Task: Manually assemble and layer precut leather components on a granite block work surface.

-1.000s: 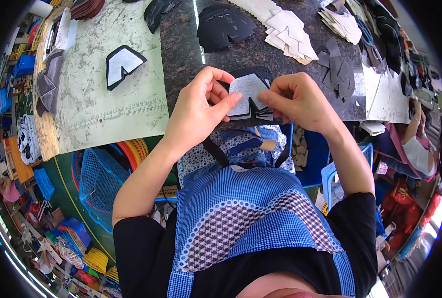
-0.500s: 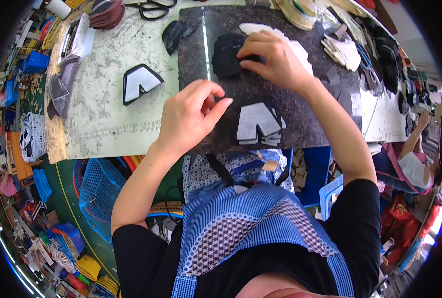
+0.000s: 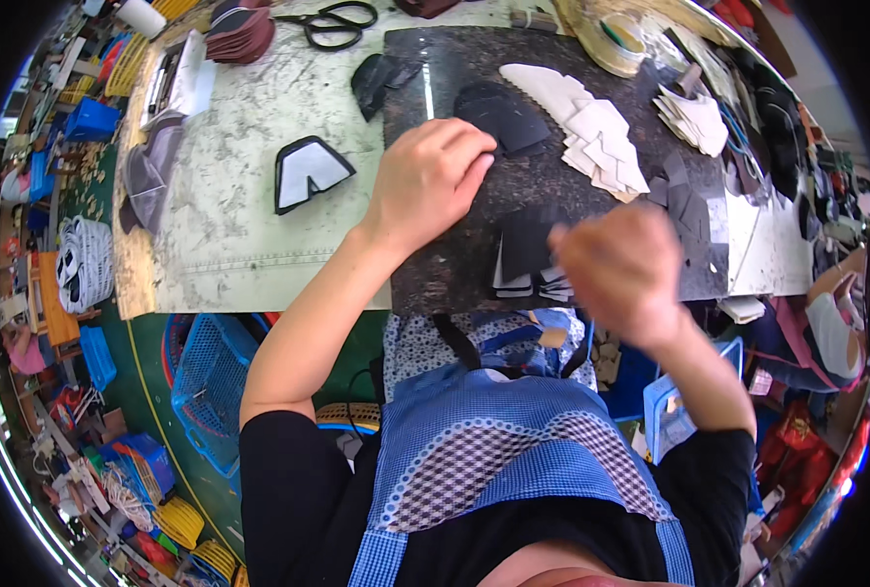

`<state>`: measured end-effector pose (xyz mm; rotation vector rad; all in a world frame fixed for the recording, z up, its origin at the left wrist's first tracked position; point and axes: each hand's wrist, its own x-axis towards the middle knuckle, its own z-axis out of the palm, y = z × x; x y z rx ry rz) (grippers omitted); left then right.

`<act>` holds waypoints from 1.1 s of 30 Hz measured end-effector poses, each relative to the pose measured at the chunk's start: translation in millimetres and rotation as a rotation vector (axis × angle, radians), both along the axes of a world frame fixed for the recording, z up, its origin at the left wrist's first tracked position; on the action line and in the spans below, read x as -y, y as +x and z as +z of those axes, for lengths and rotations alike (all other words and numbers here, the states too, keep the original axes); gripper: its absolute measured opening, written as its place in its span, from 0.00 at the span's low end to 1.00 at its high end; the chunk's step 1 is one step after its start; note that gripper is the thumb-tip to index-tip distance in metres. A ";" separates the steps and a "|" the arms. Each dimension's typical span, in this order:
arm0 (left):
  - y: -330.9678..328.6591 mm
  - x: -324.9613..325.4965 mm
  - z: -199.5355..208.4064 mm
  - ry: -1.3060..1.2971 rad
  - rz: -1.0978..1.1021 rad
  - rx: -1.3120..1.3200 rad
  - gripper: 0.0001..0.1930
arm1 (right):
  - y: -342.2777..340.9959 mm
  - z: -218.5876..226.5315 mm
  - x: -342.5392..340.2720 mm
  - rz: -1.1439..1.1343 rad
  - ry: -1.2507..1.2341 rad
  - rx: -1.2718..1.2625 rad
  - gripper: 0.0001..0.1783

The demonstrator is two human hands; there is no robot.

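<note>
Head view shows the left hand (image 3: 429, 183) loosely curled near the dark pile (image 3: 511, 122) and the blurred right hand (image 3: 623, 272) beside the black piece (image 3: 529, 241) atop the stack (image 3: 512, 285), either's grip impossible to tell.

The slab (image 3: 542, 184) looks like polished stone, speckled and glossy enough to throw back a streak of light. The black pile (image 3: 505, 115) and the near stack (image 3: 529, 240) look matt, cloth or thin leather, I can't tell which; the white pile (image 3: 601, 142) is matt too. The board (image 3: 239, 215) is smooth but scuffed, its edge (image 3: 134, 274) rough wood. Over there, the basket (image 3: 210, 377) is plastic lattice; the apron (image 3: 528, 479) is soft checked cloth.
</note>
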<state>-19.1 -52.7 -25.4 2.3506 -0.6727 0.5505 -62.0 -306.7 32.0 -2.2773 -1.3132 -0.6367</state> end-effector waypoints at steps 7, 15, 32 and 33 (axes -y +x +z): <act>14.2 -15.6 24.8 -0.316 0.157 -0.189 0.08 | -35.3 -13.7 31.7 -0.159 0.231 -0.346 0.19; -22.7 95.6 64.8 -0.112 -0.493 -0.357 0.12 | 20.3 -30.7 203.9 -0.897 0.157 -0.448 0.24; 16.1 219.0 11.7 0.400 -0.660 -0.104 0.33 | 30.8 -33.4 210.6 -0.823 0.216 -0.745 0.12; 16.3 222.3 12.7 0.412 -0.655 -0.113 0.32 | 27.3 -36.6 210.4 -0.823 0.218 -0.746 0.12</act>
